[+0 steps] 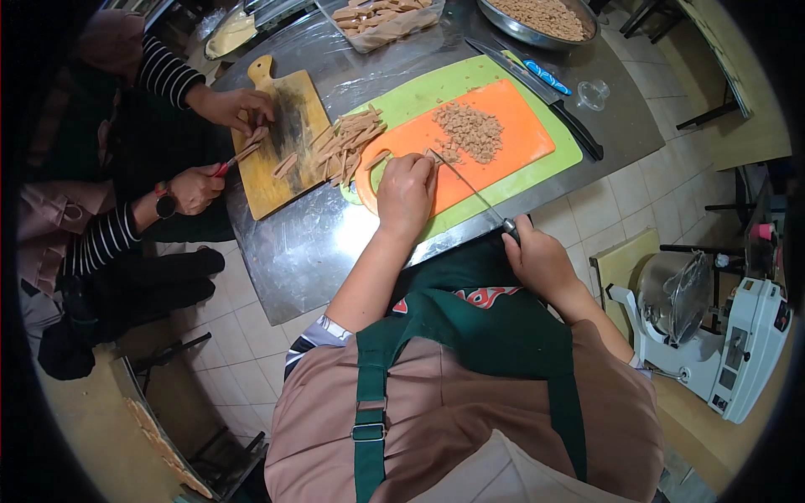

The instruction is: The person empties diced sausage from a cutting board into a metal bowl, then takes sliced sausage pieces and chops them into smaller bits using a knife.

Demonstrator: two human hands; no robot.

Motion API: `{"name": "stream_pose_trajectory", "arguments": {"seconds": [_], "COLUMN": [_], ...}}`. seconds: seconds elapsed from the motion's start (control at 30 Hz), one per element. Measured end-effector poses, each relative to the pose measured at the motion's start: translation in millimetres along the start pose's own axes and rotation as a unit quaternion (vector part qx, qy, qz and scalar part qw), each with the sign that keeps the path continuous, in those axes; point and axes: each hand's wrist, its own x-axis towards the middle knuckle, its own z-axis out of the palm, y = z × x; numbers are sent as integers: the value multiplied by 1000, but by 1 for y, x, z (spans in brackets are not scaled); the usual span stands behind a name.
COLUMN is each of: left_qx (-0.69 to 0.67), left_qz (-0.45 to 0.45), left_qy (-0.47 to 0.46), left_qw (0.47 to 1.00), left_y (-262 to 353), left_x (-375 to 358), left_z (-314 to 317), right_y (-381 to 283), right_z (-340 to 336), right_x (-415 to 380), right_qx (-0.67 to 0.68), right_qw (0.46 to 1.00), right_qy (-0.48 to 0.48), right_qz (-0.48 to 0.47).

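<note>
My left hand is closed over light-brown strips that look like sausage, pressed against the orange cutting board. One sausage strip pokes out on the left side of the fingers. In my right hand is the dark handle of a knife. Its blade slants up and left across the board, the tip beside my left fingers. Just beyond lies a heap of small diced pieces. A pile of uncut strips sits at the board's left end. Beneath the orange board is a green cutting board.
At left, a co-worker's hands cut strips with a red-handled knife on a wooden board. A large black-handled knife and a blue-patterned object lie at right. Behind stand a clear tub of strips and a metal bowl of diced pieces.
</note>
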Motion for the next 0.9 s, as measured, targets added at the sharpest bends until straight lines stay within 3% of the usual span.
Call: {"name": "stream_pose_trajectory", "arguments": {"seconds": [0.47, 0.57, 0.67, 0.9], "left_qx": [12, 12, 18, 13], "left_qz": [11, 10, 5, 18], "left_qy": [7, 17, 15, 12], "left_qw": [1000, 1000, 1000, 1000], "left_y": [2, -1, 1, -1], "left_x": [-2, -3, -2, -6], "left_z": [1, 1, 0, 1], "right_y": [-21, -14, -5, -6], "right_z": [12, 9, 1, -5], "right_x": [34, 16, -1, -2], "right_qx": [-29, -28, -36, -17], "right_qw": [999, 998, 999, 998], "right_qy": [-5, 39, 4, 37], "right_qz": [-31, -49, -23, -38]}}
